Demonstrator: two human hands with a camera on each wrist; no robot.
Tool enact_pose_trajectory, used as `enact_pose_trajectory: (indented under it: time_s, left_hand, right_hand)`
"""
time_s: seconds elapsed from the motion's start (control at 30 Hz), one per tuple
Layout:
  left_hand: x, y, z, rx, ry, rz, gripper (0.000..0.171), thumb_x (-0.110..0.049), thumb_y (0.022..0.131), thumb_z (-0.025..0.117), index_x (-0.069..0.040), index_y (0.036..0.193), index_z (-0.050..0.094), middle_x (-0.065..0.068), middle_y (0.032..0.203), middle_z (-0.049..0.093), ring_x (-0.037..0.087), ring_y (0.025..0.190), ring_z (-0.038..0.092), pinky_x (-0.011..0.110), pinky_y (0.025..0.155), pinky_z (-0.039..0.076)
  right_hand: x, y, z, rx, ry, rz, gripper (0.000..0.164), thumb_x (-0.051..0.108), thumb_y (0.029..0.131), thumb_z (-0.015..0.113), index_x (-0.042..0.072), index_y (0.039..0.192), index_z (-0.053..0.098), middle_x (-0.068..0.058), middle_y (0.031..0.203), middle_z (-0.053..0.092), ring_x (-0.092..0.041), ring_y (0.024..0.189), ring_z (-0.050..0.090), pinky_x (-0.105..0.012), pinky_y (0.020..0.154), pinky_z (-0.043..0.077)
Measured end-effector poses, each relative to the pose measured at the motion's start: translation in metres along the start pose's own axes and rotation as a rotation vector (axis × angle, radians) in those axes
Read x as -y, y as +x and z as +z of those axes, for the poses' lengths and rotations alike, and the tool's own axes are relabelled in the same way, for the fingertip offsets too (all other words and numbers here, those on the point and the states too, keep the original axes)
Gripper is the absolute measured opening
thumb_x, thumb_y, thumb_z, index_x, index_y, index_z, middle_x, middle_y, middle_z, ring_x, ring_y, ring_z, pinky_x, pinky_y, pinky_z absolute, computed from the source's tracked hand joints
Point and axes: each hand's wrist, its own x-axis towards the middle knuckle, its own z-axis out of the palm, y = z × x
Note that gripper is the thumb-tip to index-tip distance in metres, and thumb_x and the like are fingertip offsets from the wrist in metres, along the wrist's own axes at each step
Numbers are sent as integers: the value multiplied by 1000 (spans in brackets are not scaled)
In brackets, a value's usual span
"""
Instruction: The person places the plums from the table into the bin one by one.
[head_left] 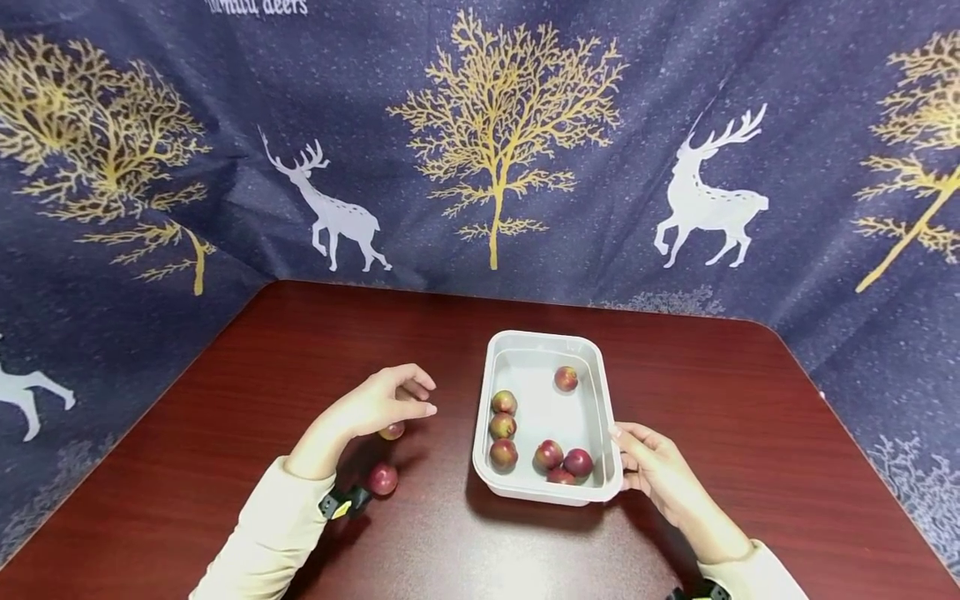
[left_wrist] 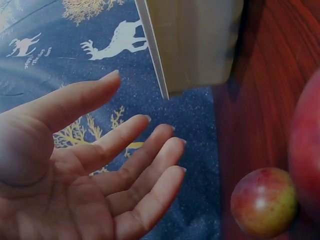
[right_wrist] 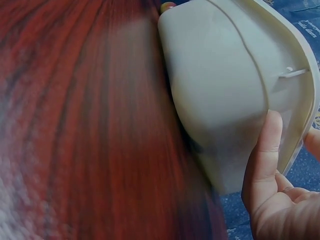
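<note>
A white plastic container (head_left: 536, 404) stands on the table with several red-green plums inside, among them one plum (head_left: 566, 378) near its far right corner. My right hand (head_left: 660, 477) grips the container's right rim; in the right wrist view a finger (right_wrist: 270, 132) presses the outer wall under the rim. Left of the container, my left hand (head_left: 381, 404) hovers with loosely bent fingers and nothing in them. Beneath it lies a yellowish-red plum (head_left: 392, 432), partly hidden by the hand. A darker red plum (head_left: 383, 479) sits nearer me, beside the left wrist.
The dark red wooden table (head_left: 480, 550) reaches back to a blue cloth (head_left: 450, 225) printed with white deer and golden trees. In the left wrist view, the container's side (left_wrist: 192, 45) rises beyond the fingertips.
</note>
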Motion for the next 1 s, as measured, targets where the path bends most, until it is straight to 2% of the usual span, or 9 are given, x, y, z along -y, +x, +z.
enact_pose_trajectory:
  time_s: [0.1, 0.2, 0.4, 0.53, 0.7, 0.8, 0.93, 1.0]
  left_hand:
    - [1, -1, -2, 24, 11, 1, 33, -8, 81, 70, 6, 107, 54, 23, 101, 60, 21, 71, 59, 38, 53, 50]
    - [2, -3, -2, 53, 28, -25, 37, -5, 79, 71, 8, 109, 53, 26, 103, 59, 23, 73, 59, 38, 55, 52]
    - [3, -6, -4, 125, 210, 0, 42, -1, 69, 76, 5, 105, 56, 23, 100, 62, 32, 89, 60, 35, 72, 52]
    - [5, -6, -5, 149, 287, 5, 42, 0, 66, 78, 4, 103, 57, 19, 95, 63, 33, 90, 61, 33, 75, 51]
    - [6, -4, -7, 113, 315, 3, 42, 1, 66, 78, 3, 102, 56, 19, 93, 64, 32, 90, 61, 31, 72, 50]
    - [7, -3, -9, 70, 265, -13, 42, 3, 68, 76, 5, 105, 56, 22, 98, 62, 35, 91, 60, 32, 66, 53]
    - [8, -3, -10, 32, 210, -81, 43, 5, 70, 74, 6, 108, 54, 26, 102, 59, 37, 93, 57, 34, 60, 56]
    - [9, -2, -9, 28, 258, -96, 44, 3, 69, 75, 5, 108, 54, 25, 102, 60, 35, 93, 57, 33, 63, 55]
  right_hand:
    - [0, 0, -1, 15, -3, -8, 22, 17, 101, 44, 2, 114, 53, 4, 88, 69, -9, 75, 67, -30, 63, 56]
    - [0, 0, -2, 33, 3, -18, 21, 17, 101, 43, 4, 114, 54, 5, 88, 69, -9, 75, 67, -30, 63, 56]
    - [0, 0, -2, 39, 11, -19, 23, 17, 101, 44, 1, 115, 53, 4, 88, 69, -8, 75, 67, -29, 62, 56]
    - [-1, 0, -2, 43, 30, -21, 21, 17, 101, 43, 5, 113, 55, 4, 89, 70, -9, 76, 67, -30, 63, 56]
    - [-1, 0, -2, 56, 37, -25, 18, 17, 101, 43, 8, 111, 56, 4, 89, 70, -8, 76, 67, -30, 64, 56]
    - [-1, 0, -2, 51, 29, -24, 18, 17, 101, 44, 8, 111, 56, 4, 89, 69, -9, 76, 67, -30, 64, 56]
    - [-1, 0, -2, 55, 23, -30, 19, 16, 101, 43, 8, 112, 56, 4, 89, 70, -9, 76, 68, -32, 64, 57]
    - [0, 0, -2, 56, 23, -31, 19, 16, 101, 43, 8, 112, 56, 4, 89, 70, -10, 76, 68, -32, 64, 57]
